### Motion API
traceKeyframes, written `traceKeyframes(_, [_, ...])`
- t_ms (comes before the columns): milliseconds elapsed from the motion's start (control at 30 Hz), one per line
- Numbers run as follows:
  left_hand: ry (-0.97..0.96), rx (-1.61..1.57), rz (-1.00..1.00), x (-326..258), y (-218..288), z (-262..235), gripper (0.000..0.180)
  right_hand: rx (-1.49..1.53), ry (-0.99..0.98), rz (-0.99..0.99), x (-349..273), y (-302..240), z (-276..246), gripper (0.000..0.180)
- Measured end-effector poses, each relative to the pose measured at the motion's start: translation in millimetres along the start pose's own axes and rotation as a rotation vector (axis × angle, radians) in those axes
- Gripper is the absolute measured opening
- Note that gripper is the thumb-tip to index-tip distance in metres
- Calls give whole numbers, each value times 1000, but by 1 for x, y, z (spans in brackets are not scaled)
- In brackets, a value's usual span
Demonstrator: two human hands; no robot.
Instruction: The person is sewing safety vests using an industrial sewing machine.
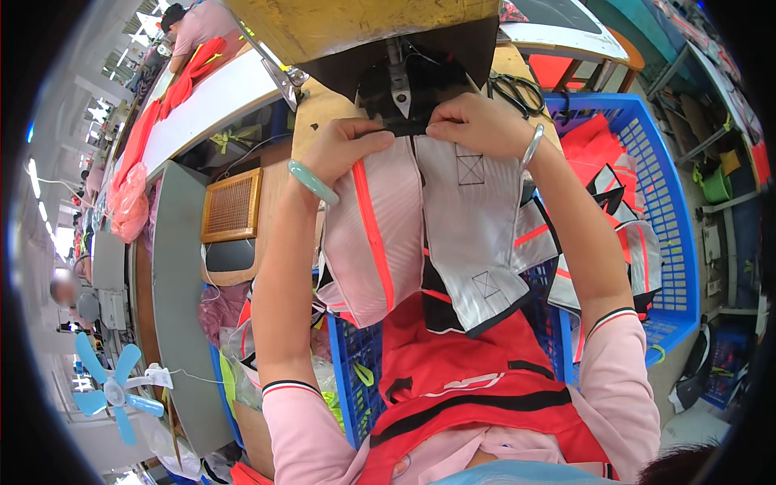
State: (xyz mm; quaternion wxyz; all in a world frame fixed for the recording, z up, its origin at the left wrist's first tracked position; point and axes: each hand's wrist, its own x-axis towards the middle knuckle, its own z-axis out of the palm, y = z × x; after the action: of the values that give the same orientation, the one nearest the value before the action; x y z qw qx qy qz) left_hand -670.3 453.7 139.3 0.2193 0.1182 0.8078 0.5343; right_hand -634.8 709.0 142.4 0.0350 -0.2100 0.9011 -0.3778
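Both my hands grip the upper edge of a pale grey fabric piece [473, 218] with a red-orange stripe, black trim and stitched crossed boxes. At its upper left corner, my left hand [343, 149] is closed with thumb and fingers pressed together on the cloth. My right hand [481, 125] pinches the same edge further right. The cloth hangs down toward my lap, over a red apron [469, 364]. Just beyond my fingertips is the dark head of a sewing machine [416, 89] with a pointed metal part in its middle. Where the cloth's far edge meets the machine is partly hidden.
Black-handled scissors [521, 93] lie right of the machine. A blue plastic basket [685, 250] with similar striped pieces stands at my right, another blue basket [356, 380] below the cloth. At left are a woven panel [232, 206], a fan [117, 392] and a person [206, 32] farther off.
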Motion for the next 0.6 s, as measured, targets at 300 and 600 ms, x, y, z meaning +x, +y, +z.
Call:
traceKeyframes(300, [-11,-189,44,11,-1,-5,37,2,25,-71,14,11,-6,28])
traceKeyframes(600, [132,-158,33,-3,10,-19,22,65,29,-88,-12,-4,-29,27])
